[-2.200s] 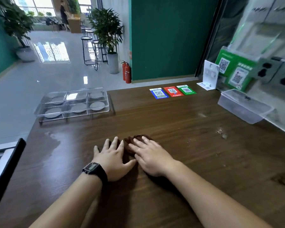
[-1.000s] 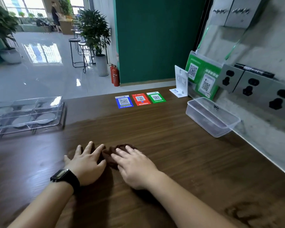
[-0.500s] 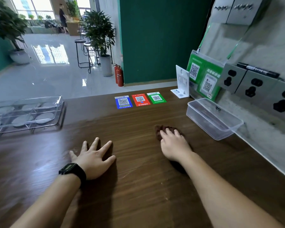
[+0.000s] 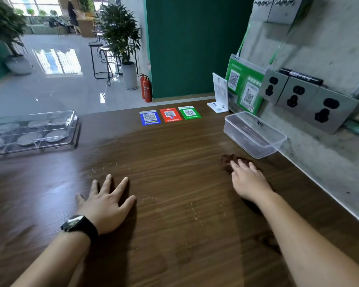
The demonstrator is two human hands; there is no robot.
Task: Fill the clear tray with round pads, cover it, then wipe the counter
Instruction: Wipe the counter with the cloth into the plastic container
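Brown cloth (image 4: 229, 161) lies under the right hand's (image 4: 249, 182) flat, straight fingers, centre right, near the plastic box (image 4: 255, 133); keep even pressure. Left hand (image 4: 106, 201) rests spread on the counter (image 4: 174, 235). Covered tray (image 4: 32, 131) sits upper left.

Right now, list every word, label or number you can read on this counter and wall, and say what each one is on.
No text is legible; only codes and marks show.
Blue card, red card, green card: QR codes, captions too small.
Green wall pouch: two QR codes, print blurred.
Clear plastic box: black scribble, unreadable.
Black marker: label blurred.
White stand: print too small.
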